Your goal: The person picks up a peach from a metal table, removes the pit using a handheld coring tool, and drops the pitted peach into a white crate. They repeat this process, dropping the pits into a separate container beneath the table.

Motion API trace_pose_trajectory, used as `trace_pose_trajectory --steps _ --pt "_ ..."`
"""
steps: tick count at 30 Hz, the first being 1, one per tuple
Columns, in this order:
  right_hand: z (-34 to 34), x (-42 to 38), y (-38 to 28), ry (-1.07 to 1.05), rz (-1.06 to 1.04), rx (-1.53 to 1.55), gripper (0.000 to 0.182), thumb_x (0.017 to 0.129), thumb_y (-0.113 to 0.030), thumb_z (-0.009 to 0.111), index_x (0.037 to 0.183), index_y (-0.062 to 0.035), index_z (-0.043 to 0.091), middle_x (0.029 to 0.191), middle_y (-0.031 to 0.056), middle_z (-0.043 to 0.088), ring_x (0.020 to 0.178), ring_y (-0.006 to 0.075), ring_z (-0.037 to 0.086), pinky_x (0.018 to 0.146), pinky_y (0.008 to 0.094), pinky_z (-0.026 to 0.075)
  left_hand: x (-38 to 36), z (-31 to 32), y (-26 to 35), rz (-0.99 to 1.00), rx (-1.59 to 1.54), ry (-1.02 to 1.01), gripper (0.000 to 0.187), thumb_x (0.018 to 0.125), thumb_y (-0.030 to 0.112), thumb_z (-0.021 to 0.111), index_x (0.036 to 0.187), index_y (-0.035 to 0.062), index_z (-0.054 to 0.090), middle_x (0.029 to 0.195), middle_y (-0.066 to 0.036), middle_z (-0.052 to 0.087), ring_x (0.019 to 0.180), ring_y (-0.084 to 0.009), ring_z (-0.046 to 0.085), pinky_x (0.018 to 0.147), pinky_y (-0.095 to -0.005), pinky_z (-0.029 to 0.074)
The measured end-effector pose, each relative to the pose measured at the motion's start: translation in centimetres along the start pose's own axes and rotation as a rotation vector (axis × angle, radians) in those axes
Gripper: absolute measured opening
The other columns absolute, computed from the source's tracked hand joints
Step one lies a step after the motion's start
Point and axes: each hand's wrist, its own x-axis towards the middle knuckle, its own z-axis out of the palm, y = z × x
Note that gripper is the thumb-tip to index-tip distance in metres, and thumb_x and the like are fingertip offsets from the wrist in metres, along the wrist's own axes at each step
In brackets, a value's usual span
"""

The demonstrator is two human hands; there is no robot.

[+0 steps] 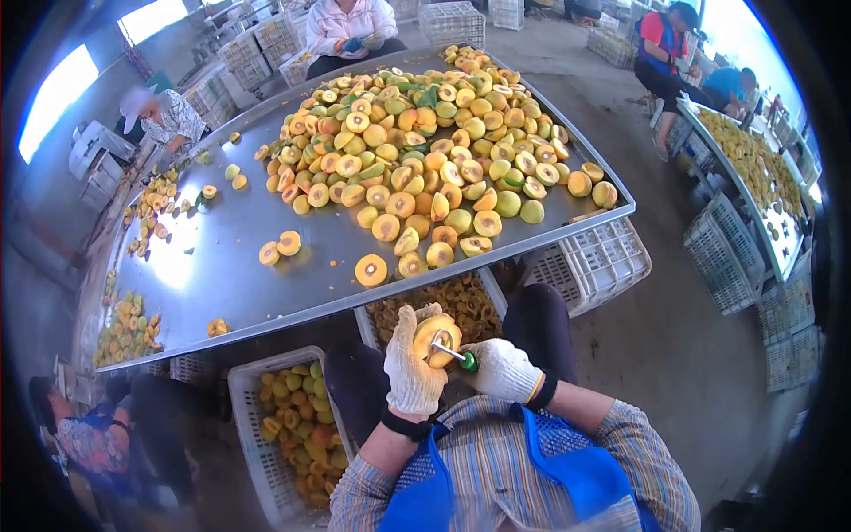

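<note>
Gloved in white knit, my left hand (412, 372) is closed around a yellow peach half (436, 340), cut face toward me. My right hand (507, 372), also gloved, grips the green handle of a pitting tool (470, 361). The tool's metal shaft reaches across the cut face, and its curved loop sits at the centre of the peach. Both hands are above my lap, in front of the metal table (235, 288). Below and beyond them stands a crate of peach scraps (474, 310). A peach half (370, 269) lies cut side up near the table's edge.
A large heap of halved peaches (399, 142) covers the table's right side. Left of my knee stands a white crate (257, 426) holding peach pieces. Another white crate (594, 266) is under the table's right corner. A person (350, 27) sits across the table; others work nearby.
</note>
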Motion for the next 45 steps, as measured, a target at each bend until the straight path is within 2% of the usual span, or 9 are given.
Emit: trace_pose_trajectory --steps 14,16,19,22,30,32,38,40,45 --pt "0.3 0.5 0.8 -0.114 -0.005 -0.073 0.015 0.085 -0.02 0.063 0.091 -0.0101 0.072 0.075 0.0142 0.068 0.07 0.0342 0.068 0.064 0.0432 0.055 -0.5 0.7 0.6 0.187 0.365 -0.054 0.034 0.097 0.027 0.059 0.108 -0.0053 0.066 0.097 -0.02 0.069 0.09 -0.0349 0.069 0.08 -0.0433 0.058" --pt "0.1 0.0 0.1 -0.262 0.013 0.125 0.026 0.086 -0.033 0.067 0.091 -0.0077 0.071 0.074 0.0181 0.068 0.07 0.0379 0.067 0.064 0.0436 0.055 -0.7 0.5 1.4 -0.024 0.112 -0.261 0.025 0.097 0.016 0.059 0.103 -0.0064 0.068 0.097 -0.018 0.07 0.087 -0.0259 0.069 0.081 -0.0375 0.056" --pt "-0.1 0.0 -0.1 -0.254 0.07 -0.025 0.03 0.084 -0.037 0.069 0.088 -0.0064 0.071 0.075 0.0193 0.068 0.068 0.0344 0.068 0.063 0.0412 0.055 -0.2 -0.3 1.7 -0.017 0.155 -0.3 0.024 0.095 0.015 0.059 0.099 -0.0054 0.069 0.095 -0.02 0.07 0.086 -0.0307 0.068 0.079 -0.0408 0.057" --pt "0.4 -0.5 -0.2 -0.58 -0.024 0.628 0.024 0.083 -0.024 0.072 0.101 -0.0081 0.077 0.079 0.0096 0.072 0.07 0.0159 0.067 0.067 0.0303 0.054 0.1 0.0 1.7 -0.023 0.097 -0.421 0.028 0.093 0.022 0.06 0.096 -0.0043 0.069 0.092 -0.022 0.069 0.084 -0.0353 0.068 0.074 -0.0438 0.058" --pt "2.1 1.3 2.4 -0.583 -0.262 0.804 0.027 0.083 -0.014 0.075 0.108 -0.0036 0.073 0.097 0.0055 0.072 0.083 0.0131 0.065 0.078 0.0294 0.054 1.5 -0.6 1.5 -0.203 -0.118 -0.665 0.037 0.089 0.034 0.062 0.09 -0.0027 0.068 0.089 -0.024 0.067 0.077 -0.0389 0.067 0.067 -0.0482 0.058" --pt "0.4 2.2 1.5 -0.359 -0.409 0.313 0.032 0.082 -0.022 0.077 0.106 -0.0045 0.066 0.093 0.0082 0.07 0.087 0.0186 0.066 0.079 0.033 0.054 1.0 -0.4 2.0 -0.286 -0.019 -0.455 0.036 0.09 0.033 0.061 0.09 -0.0023 0.067 0.087 -0.023 0.067 0.078 -0.0379 0.068 0.066 -0.0491 0.058" --pt "4.5 3.4 4.9 -0.352 -0.548 0.557 0.032 0.081 -0.027 0.076 0.104 -0.0049 0.069 0.09 0.0123 0.07 0.081 0.0227 0.067 0.075 0.034 0.055 1.2 -0.1 2.8 -0.347 -0.025 -0.453 0.036 0.096 0.036 0.056 0.093 0.0006 0.065 0.089 -0.02 0.067 0.079 -0.0373 0.068 0.064 -0.0467 0.06" --pt "0.3 2.9 -0.9 -0.629 -0.089 0.372 0.026 0.08 -0.023 0.075 0.099 -0.0051 0.074 0.083 0.0112 0.072 0.073 0.0193 0.066 0.071 0.0336 0.054 1.8 -1.1 2.6 -0.193 -0.249 -0.221 0.04 0.099 0.042 0.051 0.097 0.003 0.062 0.09 -0.019 0.066 0.078 -0.0376 0.068 0.062 -0.0469 0.06" --pt "2.0 4.7 1.5 -0.492 -0.001 0.297 0.029 0.084 -0.027 0.067 0.105 -0.0086 0.075 0.086 0.0139 0.073 0.075 0.0243 0.07 0.07 0.0363 0.054 2.8 -6.3 6.3 0.098 -0.286 0.089 0.042 0.096 0.048 0.055 0.102 0.007 0.062 0.093 -0.014 0.066 0.08 -0.0354 0.066 0.066 -0.0438 0.06"
